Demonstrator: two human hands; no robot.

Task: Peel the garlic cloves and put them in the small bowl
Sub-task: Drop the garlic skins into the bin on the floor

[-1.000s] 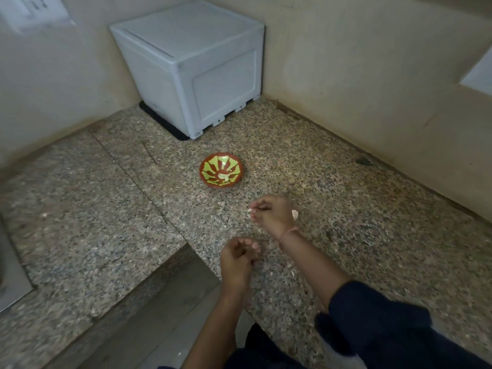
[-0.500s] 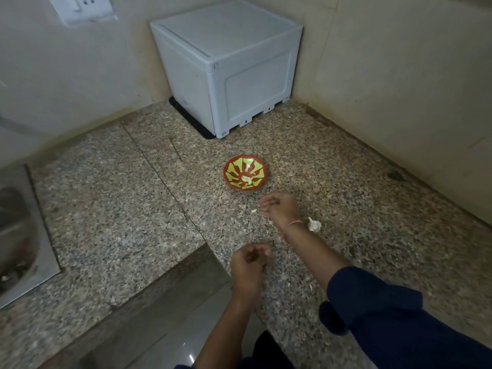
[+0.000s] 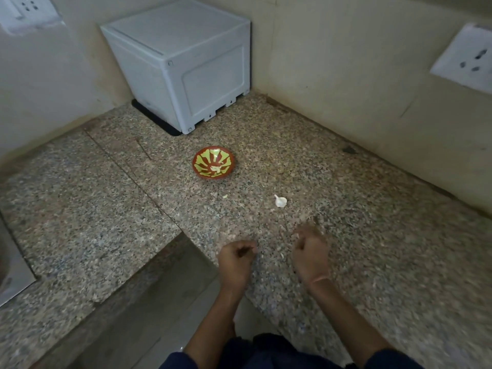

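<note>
Your right hand [image 3: 310, 253] has pulled back from the bowl [image 3: 213, 163] at centre frame, near your left hand [image 3: 235, 259] low centre. Both are curled and apart; I cannot tell whether either holds anything. One clove is probably delivered; the garlic [image 3: 280, 201] right of centre comes next.

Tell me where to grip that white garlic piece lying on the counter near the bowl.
Pinch the garlic piece across its plump rounded body, probably from above with the right hand, the nearer one. Its thin pointed tail sticks out to the far left and looks too slim to hold.

No legible text — no labels anywhere.
</note>
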